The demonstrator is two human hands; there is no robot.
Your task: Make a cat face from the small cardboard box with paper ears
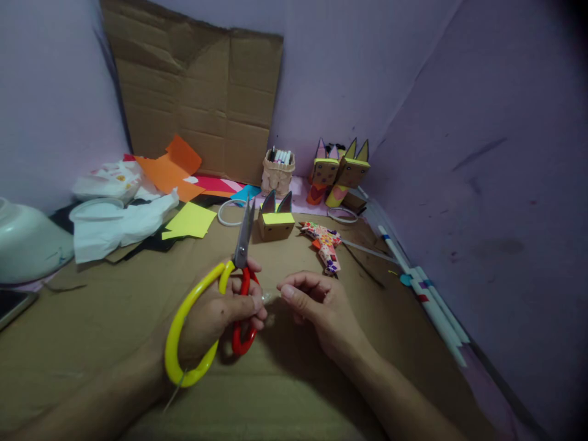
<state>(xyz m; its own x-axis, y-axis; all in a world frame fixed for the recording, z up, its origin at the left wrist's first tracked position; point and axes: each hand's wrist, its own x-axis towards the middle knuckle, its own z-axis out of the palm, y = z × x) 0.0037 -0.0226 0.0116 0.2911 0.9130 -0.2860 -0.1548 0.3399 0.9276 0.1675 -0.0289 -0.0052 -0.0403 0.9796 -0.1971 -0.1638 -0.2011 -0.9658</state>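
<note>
Scissors with one yellow and one red handle [243,245] hang on my left hand [220,312], blades pointing up and nearly together. The yellow loop goes round the wrist side of the hand; the red loop sits at the fingers. Between the thumb and fingers of that hand is a small clear, shiny scrap [266,297], too blurred to name. My right hand [316,303] faces it in a pinch, its fingertips near the scrap's right end; whether they grip it I cannot make out. Beyond both hands stands a small cardboard box with pointed ears [276,225] and a yellow top.
A flower-patterned, gun-shaped thing [325,242] lies right of the eared box. Farther back are a pen holder [278,174] and two eared cardboard figures [351,171]. Coloured paper [193,220] and white plastic [119,226] lie left. White rolled tubes [432,300] line the right wall.
</note>
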